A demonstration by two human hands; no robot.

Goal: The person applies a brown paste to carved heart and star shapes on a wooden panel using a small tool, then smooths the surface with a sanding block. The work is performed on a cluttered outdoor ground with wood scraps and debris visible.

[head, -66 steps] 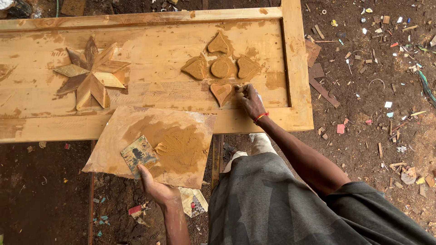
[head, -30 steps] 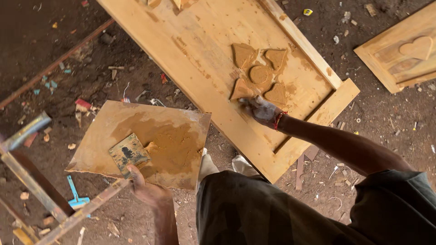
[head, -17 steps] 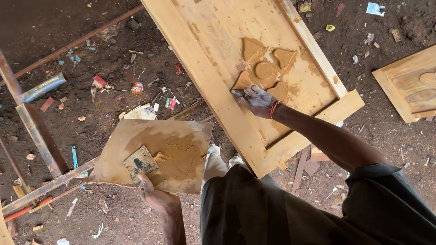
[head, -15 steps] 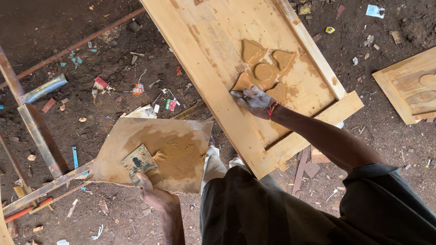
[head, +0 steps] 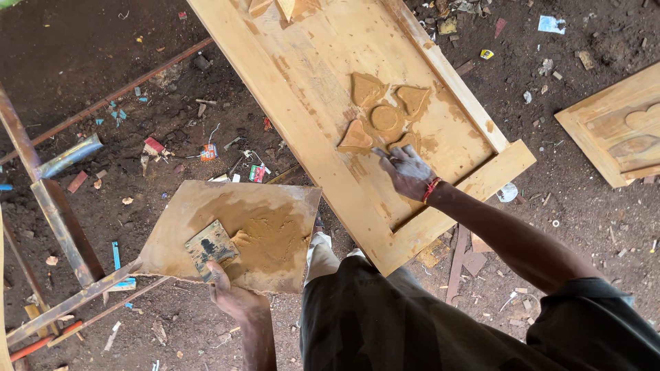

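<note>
So the right hand (head: 407,170) is mostly spread out, fingers (head: 385,154) stretched and smeared with pale paste, pressing on the long pale wooden door panel (head: 309,103) right at the lower edge of a carved flower motif (head: 383,118). It isn't gripping anything, just fingertips rubbing on the wood. A red string bracelet (head: 431,189) sits at that wrist. The motif is a round centre with pointed petals around it, all coated in tan-brown wood filler, with more filler smudged on the flat wood beside it.

The left hand (head: 230,292) is closed around the near edge of a flat brown board scrap (head: 275,206), holding it up level like a palette. The thumb pins a small square dirty scraper card (head: 210,242) against the board's top. Just beside the card lies a spread-out patch of tan filler paste (head: 268,237), covering the middle of the board.

The door panel runs diagonally across a dark dirt floor (head: 103,69) littered with scraps of paper and wood chips. Another carved wooden panel (head: 619,130) lies off at the right edge, well apart from the hands. Rusty metal frame bars (head: 58,220) stand at the left.
</note>
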